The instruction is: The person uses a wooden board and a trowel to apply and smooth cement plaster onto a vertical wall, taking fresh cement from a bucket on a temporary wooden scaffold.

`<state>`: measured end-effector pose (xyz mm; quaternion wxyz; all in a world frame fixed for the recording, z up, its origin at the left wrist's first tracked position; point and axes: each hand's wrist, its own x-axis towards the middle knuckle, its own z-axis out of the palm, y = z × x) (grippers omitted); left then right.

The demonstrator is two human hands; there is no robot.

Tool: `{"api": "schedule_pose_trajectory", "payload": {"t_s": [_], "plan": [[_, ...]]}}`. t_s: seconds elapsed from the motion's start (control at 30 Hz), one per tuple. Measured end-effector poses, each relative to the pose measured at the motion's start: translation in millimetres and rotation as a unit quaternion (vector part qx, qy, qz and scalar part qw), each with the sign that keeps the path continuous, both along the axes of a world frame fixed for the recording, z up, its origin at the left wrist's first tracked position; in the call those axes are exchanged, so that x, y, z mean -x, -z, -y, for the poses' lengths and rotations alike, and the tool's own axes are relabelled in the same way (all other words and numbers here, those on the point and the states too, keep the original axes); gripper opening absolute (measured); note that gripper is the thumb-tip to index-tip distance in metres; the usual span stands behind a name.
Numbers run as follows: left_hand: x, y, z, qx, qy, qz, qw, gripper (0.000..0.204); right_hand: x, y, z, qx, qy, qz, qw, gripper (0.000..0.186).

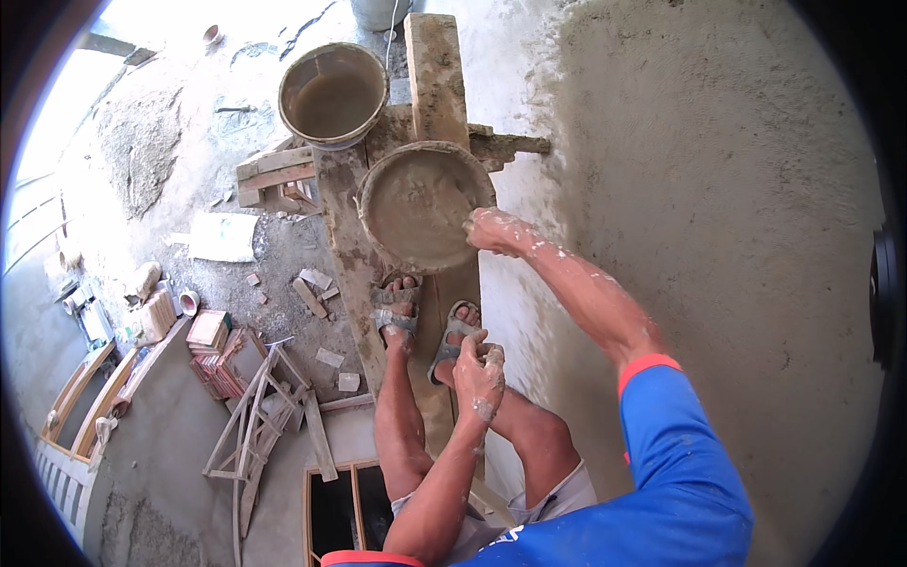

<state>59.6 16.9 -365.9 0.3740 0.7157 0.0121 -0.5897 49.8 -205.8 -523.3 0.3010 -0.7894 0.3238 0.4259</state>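
Note:
A round basin [376, 233] of wet grey mortar [420, 203] rests on the scaffold planks in front of my feet. At its right rim my right hand [495, 231] is closed, its fingers curled down by the mortar; whatever they grip is hidden. My left hand [480, 380] hovers above my right sandal [444, 354], thumb and fingers apart and loosely bent, with nothing visible in it. Mortar is smeared on both hands. Just beyond the basin, to the left, stands a bucket [333, 142] with grey-brown liquid inside.
I am on narrow wooden planks [342, 213], with the floor well below on the left. Close on my right rises a wall [709, 208] coated with damp plaster. Below lie a sand heap [142, 146], stacked tiles [222, 364], a wooden frame [260, 420] and broken pieces.

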Motion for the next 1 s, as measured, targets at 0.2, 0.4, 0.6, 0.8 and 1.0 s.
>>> {"api": "schedule_pose_trajectory", "payload": {"t_s": [0.2, 0.4, 0.6, 0.8, 1.0], "plan": [[2.2, 11.2, -6.5, 0.006, 0.0, 0.002, 1.0, 0.039, -1.9, -13.3, -17.4, -0.163, 0.283, -0.009, 0.945, 0.017], [3.6, 8.1, -1.7, -0.018, 0.058, 0.018, 0.998, 0.039, 21.1, 4.9, -46.0, -0.29, 0.489, 0.075, 0.819, 0.022], [-1.5, 7.7, -1.9, -0.032, 0.06, -0.004, 0.998, 0.037, 62.4, -6.8, -58.9, -0.275, 0.494, 0.141, 0.812, 0.041], [3.5, 11.0, -7.0, -0.022, 0.053, 0.022, 0.998, 0.039, 59.8, -36.4, -58.7, -0.111, 0.372, 0.185, 0.903, 0.054], [9.5, 12.0, -4.6, -0.015, 0.042, 0.026, 0.999, 0.04, 33.7, -41.6, -68.0, 0.159, 0.082, 0.168, 0.969, 0.045]]}}
